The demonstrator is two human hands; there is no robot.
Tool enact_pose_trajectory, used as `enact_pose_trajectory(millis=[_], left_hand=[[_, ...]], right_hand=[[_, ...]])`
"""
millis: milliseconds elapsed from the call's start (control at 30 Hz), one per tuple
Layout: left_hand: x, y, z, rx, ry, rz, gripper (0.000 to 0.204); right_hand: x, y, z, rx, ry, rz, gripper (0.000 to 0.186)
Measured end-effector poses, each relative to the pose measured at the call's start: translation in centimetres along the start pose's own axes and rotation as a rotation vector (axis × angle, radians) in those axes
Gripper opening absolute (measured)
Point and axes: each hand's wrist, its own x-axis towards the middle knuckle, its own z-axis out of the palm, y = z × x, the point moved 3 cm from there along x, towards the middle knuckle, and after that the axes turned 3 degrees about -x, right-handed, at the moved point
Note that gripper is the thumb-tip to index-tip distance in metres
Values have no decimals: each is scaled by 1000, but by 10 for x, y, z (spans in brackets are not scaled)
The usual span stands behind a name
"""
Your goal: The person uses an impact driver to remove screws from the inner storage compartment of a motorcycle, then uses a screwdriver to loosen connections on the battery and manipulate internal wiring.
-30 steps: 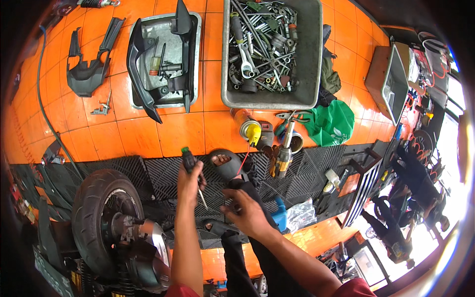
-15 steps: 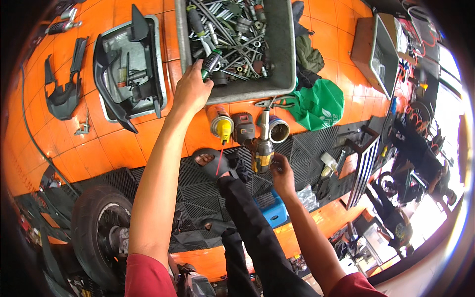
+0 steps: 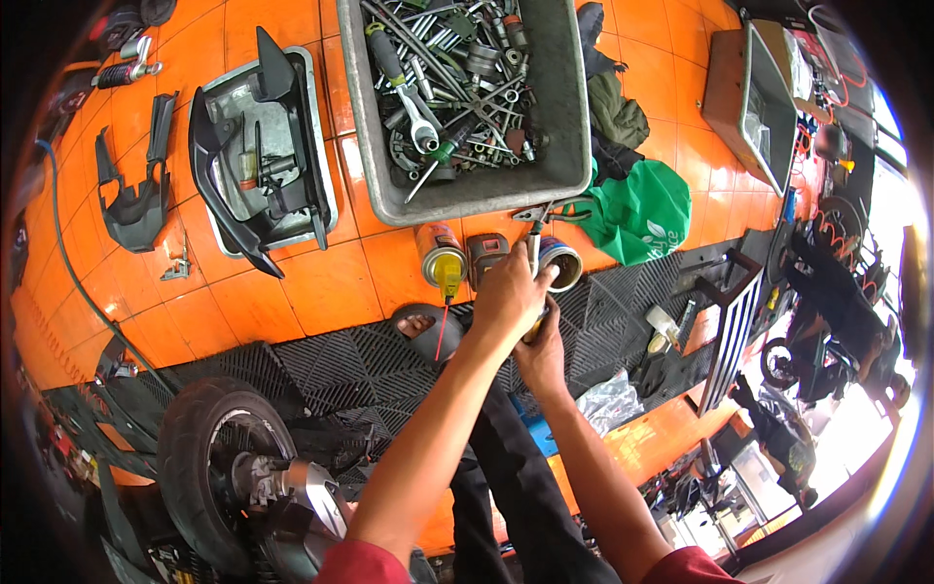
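My right hand [image 3: 543,358] is closed around a yellow and black impact driver [image 3: 533,333], mostly hidden by my fingers. My left hand [image 3: 511,297] wraps the front of that tool, by the silver socket [image 3: 533,249] that points away from me. Just beyond the hands lie combination pliers [image 3: 545,210], an open round tin [image 3: 562,263], a grey-black block [image 3: 486,255] and a spray can [image 3: 440,251] with a yellow nozzle and red straw. In the grey bin [image 3: 467,201] of loose tools rest a green-handled screwdriver [image 3: 451,144] and a ratchet [image 3: 418,125].
Left of the bin stands a metal tray [image 3: 331,185] with black plastic trim. A green bag [image 3: 652,214] lies to the right, a metal-barred stand [image 3: 735,331] farther right. At lower left is a wheel [image 3: 180,467]. A person [image 3: 846,311] is in the right background.
My left hand has let go of the green-handled screwdriver, which now lies in the bin, and has come down right to the impact driver. My right hand has closed round the driver.
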Motion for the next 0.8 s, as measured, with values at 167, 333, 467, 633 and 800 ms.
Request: enact_pose_trajectory(millis=[167,333,467,633,800], left_hand=[[6,-3,3,-198,139,-4,31],[48,28,-49,-618,412,44,28],[107,69,-98,98,363,182,34],[169,1,-103,569,-89,179,30],[200,3,-126,690,485,377,35]], right_hand=[[-2,2,6,22,28,-46,83],[-6,9,6,-10,105,-95,77],[-11,5,4,64,40,-24,77],[5,45,-11,626,-240,146,56],[35,92,-15,-33,-95,-212,62]])
